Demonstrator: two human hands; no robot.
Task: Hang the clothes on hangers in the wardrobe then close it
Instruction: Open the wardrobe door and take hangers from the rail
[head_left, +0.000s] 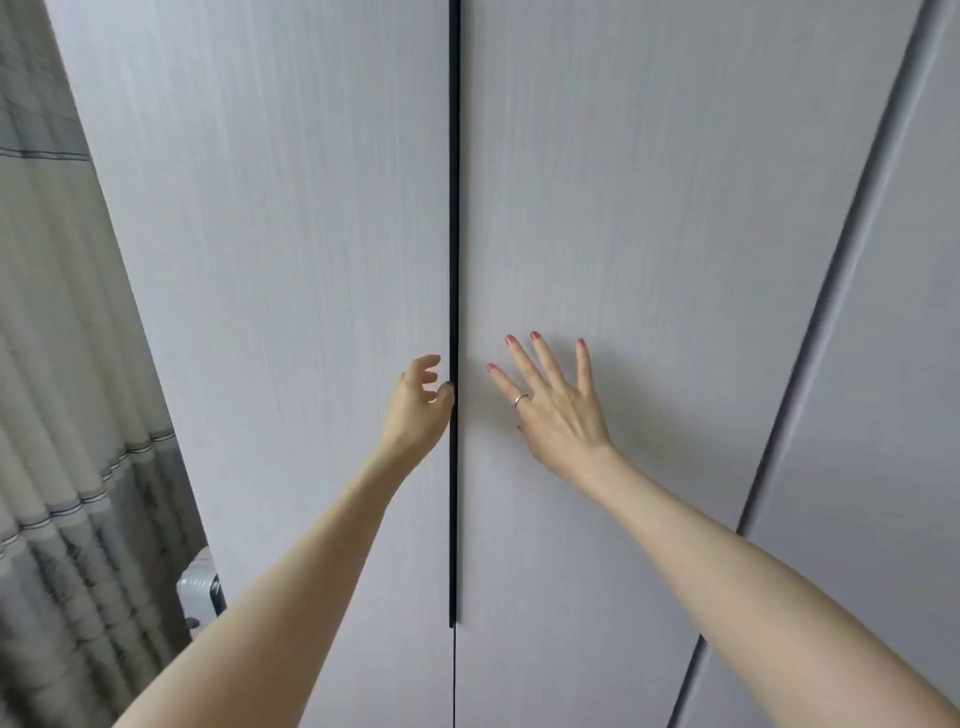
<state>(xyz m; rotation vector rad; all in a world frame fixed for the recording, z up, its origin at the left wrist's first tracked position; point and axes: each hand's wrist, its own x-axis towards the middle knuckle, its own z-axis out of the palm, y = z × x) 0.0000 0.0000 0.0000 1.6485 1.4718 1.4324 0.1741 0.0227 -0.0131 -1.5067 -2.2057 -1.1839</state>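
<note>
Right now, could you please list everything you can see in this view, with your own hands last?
wardrobe doors: two, pale grey, centre, shut edge to edge.
handle strip: one, black, vertical, between the two doors.
further panel: one, pale grey, far right.
curtain: one, beige and grey with thin dark stripes, left edge.
white appliance: one, white, low left beside the curtain; too little shows to tell what it is.
ring: one, silver, on a finger of the right hand.
left hand: fingers curled at the handle strip.
right hand: flat, fingers spread on the right door.
</note>
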